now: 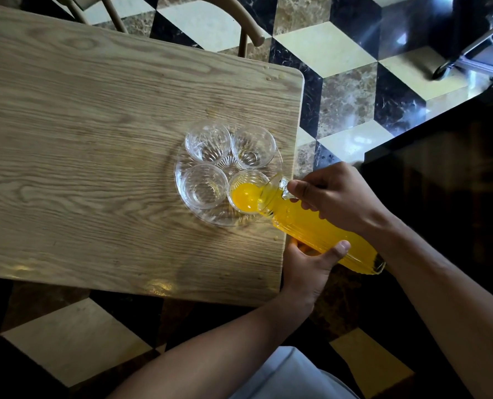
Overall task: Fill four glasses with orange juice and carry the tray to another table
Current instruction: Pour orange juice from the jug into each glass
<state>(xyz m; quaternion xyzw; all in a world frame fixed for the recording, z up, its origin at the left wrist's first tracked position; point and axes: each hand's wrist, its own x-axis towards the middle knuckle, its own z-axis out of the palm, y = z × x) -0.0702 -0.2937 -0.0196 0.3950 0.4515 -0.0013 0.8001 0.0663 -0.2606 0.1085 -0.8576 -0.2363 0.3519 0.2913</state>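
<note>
Both arms extended, left hand (307, 264) and right hand (337, 194) gripping.

A round clear glass tray (187, 194) sits near the right end of a wooden table (95, 139), carrying four glasses set close together. The near-right glass (246, 194) holds orange juice; the far-left glass (207, 142), far-right glass (253, 146) and near-left glass (203, 186) look empty. A ribbed glass pitcher (323, 228) of juice is tilted steeply, its spout over the near-right glass. The right hand (337, 197) grips the pitcher's handle near the neck; the left hand (308, 263) cradles its body from beneath, thumb on top. A chair (245, 33) stands beyond the table on patterned floor tiles (340, 90).
</note>
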